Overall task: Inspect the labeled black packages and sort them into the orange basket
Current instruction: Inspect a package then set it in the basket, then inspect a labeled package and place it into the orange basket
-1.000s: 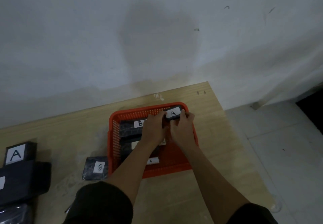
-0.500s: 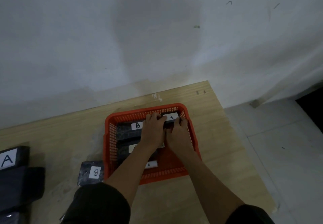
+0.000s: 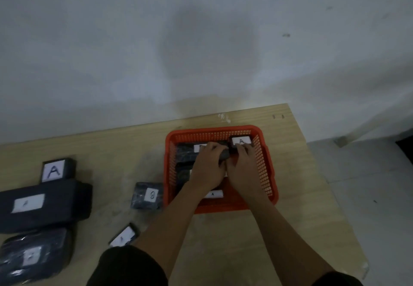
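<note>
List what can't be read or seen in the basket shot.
- Head view: label on far-left package in orange basket, half covered by left hand.
- Middle basket packages: hidden under both wrists.
- Package under right hand: only its A label shows.
- Bottom-left package label: blurred.

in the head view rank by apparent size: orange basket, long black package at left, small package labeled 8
1. orange basket
2. long black package, though it lies nearer the camera
3. package labeled 8

Bare, dim sorting room: scuffed white wall (image 3: 134, 40), plain wooden table (image 3: 312, 196), grey tiled floor (image 3: 368, 185)
</note>
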